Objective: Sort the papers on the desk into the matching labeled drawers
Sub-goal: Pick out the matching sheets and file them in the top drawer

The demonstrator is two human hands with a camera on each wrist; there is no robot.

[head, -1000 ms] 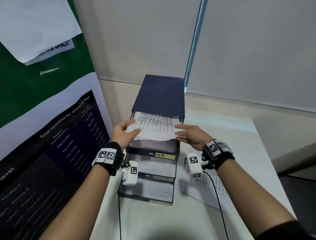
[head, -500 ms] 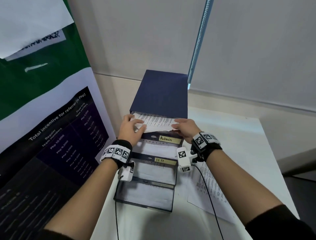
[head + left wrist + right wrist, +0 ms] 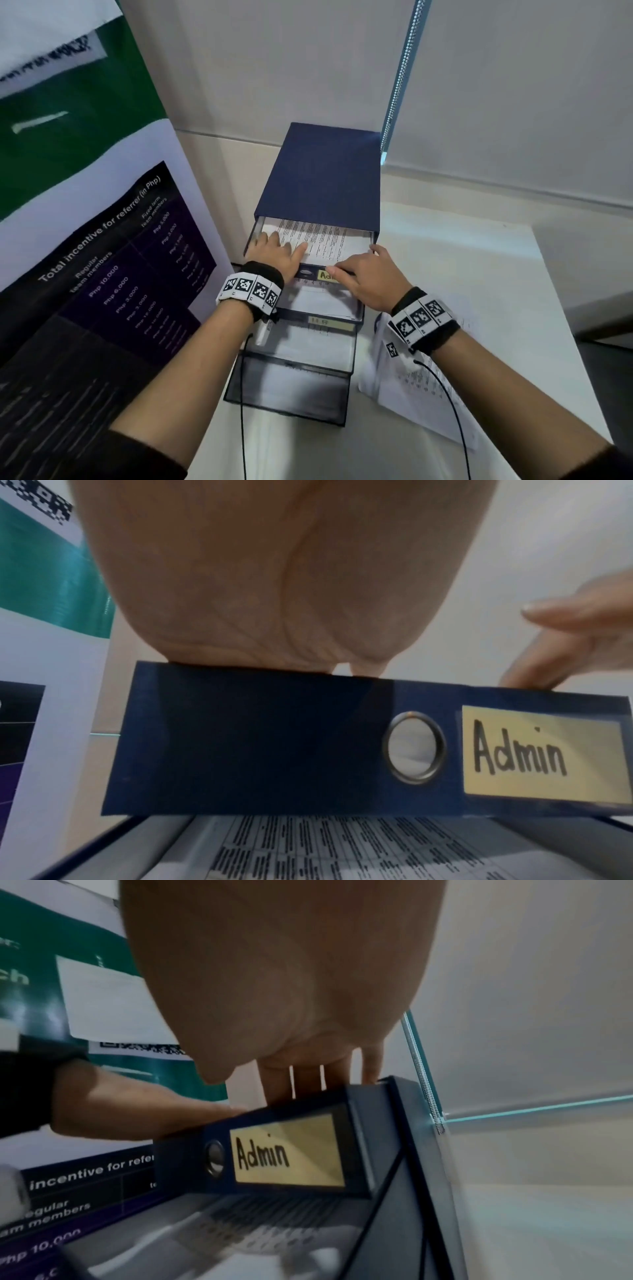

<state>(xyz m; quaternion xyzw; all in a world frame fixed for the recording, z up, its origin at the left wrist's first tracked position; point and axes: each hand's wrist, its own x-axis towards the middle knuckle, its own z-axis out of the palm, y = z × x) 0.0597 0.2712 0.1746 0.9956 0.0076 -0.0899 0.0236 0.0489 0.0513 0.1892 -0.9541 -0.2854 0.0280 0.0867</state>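
Note:
A dark blue drawer unit stands on the white desk, its drawers pulled out in steps. The top drawer bears a yellow "Admin" label. A printed paper lies inside it. My left hand rests flat on that paper's left part, fingers straight. My right hand lies over the drawer's front edge at the right, its fingers reaching straight past the rim. Below, the drawer with the "HR" label holds papers. More printed papers lie on the desk under my right forearm.
A large poster board stands close along the left of the drawers. The wall and a blind with a bead chain lie behind. Black wrist cables hang over the lowest drawer.
Both hands carried the paper down and forward into the Admin drawer and let it lie there. The left hand now lies flat on it, the right on the drawer front.

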